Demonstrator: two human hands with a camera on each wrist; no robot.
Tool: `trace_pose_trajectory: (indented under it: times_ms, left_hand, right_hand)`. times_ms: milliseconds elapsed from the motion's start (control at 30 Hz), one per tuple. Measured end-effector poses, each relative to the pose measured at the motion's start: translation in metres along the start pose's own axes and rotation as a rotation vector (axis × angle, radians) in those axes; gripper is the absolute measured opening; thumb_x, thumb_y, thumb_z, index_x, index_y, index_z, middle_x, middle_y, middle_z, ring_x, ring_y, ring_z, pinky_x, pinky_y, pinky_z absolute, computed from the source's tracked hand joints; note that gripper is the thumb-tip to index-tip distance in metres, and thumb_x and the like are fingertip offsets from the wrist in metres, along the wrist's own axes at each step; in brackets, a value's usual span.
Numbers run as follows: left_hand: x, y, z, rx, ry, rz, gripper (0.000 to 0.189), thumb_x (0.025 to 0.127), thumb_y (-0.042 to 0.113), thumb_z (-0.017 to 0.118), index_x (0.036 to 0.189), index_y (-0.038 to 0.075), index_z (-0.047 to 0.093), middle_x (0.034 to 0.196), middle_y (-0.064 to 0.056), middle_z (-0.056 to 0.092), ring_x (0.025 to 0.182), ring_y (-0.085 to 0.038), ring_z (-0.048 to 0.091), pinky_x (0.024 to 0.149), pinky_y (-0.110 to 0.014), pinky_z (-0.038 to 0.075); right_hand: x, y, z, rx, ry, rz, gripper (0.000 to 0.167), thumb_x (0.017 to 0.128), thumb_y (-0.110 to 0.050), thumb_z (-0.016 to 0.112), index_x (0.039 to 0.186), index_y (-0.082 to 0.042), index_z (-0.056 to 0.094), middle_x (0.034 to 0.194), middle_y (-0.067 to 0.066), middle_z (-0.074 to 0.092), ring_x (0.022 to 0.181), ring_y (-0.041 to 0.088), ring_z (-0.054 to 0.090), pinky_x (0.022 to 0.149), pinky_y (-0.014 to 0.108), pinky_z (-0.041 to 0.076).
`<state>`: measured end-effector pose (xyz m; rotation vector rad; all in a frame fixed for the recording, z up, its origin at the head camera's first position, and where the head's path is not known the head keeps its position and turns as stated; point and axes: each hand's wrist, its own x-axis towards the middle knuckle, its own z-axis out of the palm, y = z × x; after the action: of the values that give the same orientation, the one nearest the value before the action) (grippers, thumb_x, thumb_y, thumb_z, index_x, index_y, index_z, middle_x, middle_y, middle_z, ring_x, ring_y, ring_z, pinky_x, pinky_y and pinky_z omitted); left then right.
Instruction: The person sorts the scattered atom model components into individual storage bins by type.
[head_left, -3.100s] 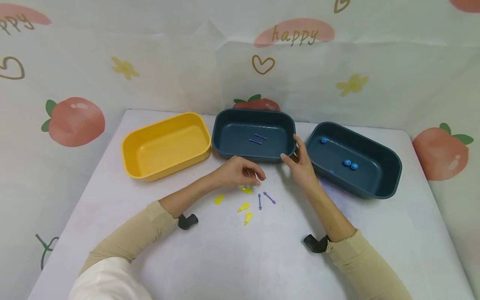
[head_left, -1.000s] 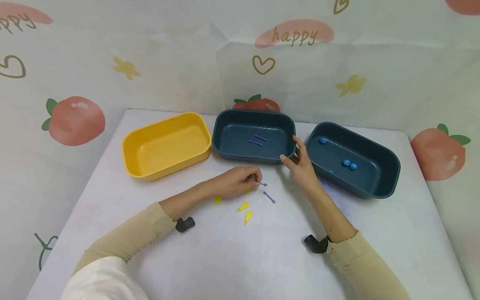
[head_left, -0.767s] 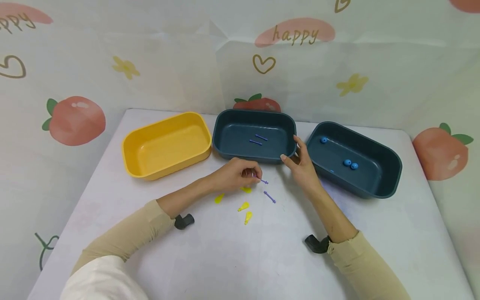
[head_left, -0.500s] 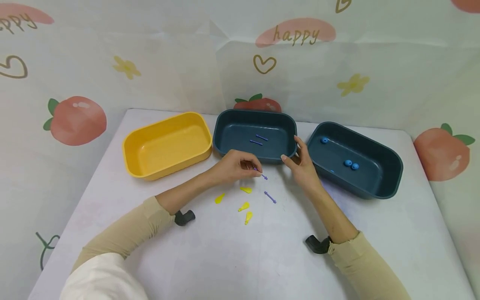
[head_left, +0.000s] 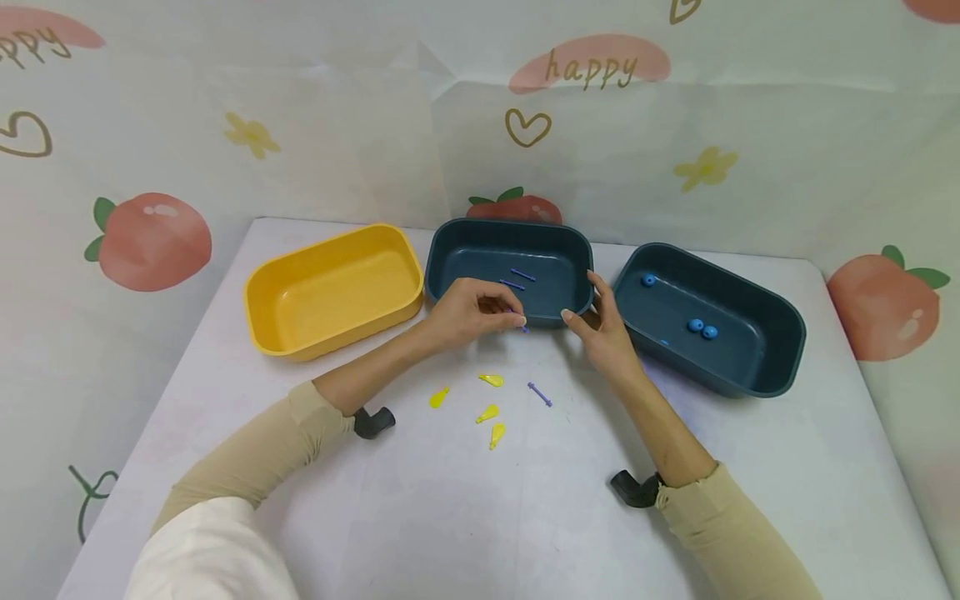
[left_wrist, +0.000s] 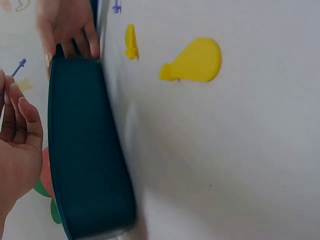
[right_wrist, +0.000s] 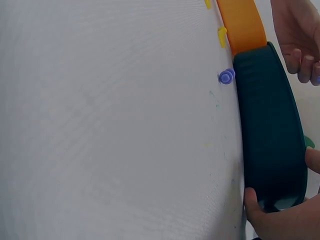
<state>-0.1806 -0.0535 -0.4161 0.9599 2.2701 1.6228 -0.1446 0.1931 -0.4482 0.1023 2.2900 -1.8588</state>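
My left hand [head_left: 472, 312] pinches a small purple rod with knobbed ends [left_wrist: 19, 67] between thumb and fingertips, over the near rim of the middle dark blue bin [head_left: 468, 260]. Two similar rods [head_left: 522, 274] lie on that bin's floor. At the bin's right end my right hand [head_left: 606, 337] grips the corner, thumb on the near side [right_wrist: 251, 200] and fingers along the end wall. Another purple rod [head_left: 539, 395] lies on the table in front. Left of it are several flat yellow drop-shaped pieces [head_left: 487, 413].
A yellow bin [head_left: 337, 329] stands at the left, close beside the middle bin. To the right, a second dark blue bin [head_left: 738, 375] sits angled, with several blue beads [head_left: 696, 325] inside. A patterned cloth [head_left: 390, 108] hangs behind the white table [head_left: 420, 517].
My left hand has picked up one of two purple rods from the table and carried it up and away to the middle bin's near rim. The right hand stays at the corner.
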Motion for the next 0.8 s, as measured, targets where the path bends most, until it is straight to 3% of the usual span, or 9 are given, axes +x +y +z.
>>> trace_pose_trajectory:
  times_ms: [267,567,800]
  left_hand:
    - [0.005,-0.001,-0.009,-0.012,0.019,-0.058,0.006,0.091,0.013,0.074,0.094,0.008,0.074,0.080,-0.005,0.067,0.068,-0.024,0.059,0.061,-0.028,0.052]
    - [0.010,-0.002,-0.019,-0.010,0.003,-0.150,0.015,0.097,0.013,0.066,0.107,0.007,0.075,0.098,-0.017,0.071,0.073,-0.023,0.062,0.069,-0.031,0.057]
    - [0.016,-0.008,-0.027,0.035,0.049,-0.159,0.011,0.092,0.014,0.073,0.102,0.009,0.075,0.093,-0.015,0.072,0.075,-0.032,0.065,0.067,-0.035,0.057]
  right_hand:
    - [0.000,0.000,0.000,0.012,0.001,0.001,0.076,0.100,-0.026,0.061,0.159,-0.030,0.013,0.164,0.013,0.017,0.145,0.028,0.033,0.117,0.046,0.029]
    - [0.001,0.000,0.000,0.016,-0.001,0.010,0.076,0.101,-0.024,0.060,0.160,-0.030,0.012,0.164,0.013,0.016,0.145,0.028,0.032,0.117,0.046,0.028]
    - [-0.009,-0.022,0.002,0.028,-0.015,0.032,0.074,0.102,-0.016,0.057,0.160,-0.020,0.011,0.163,0.020,0.014,0.146,0.035,0.029,0.117,0.048,0.026]
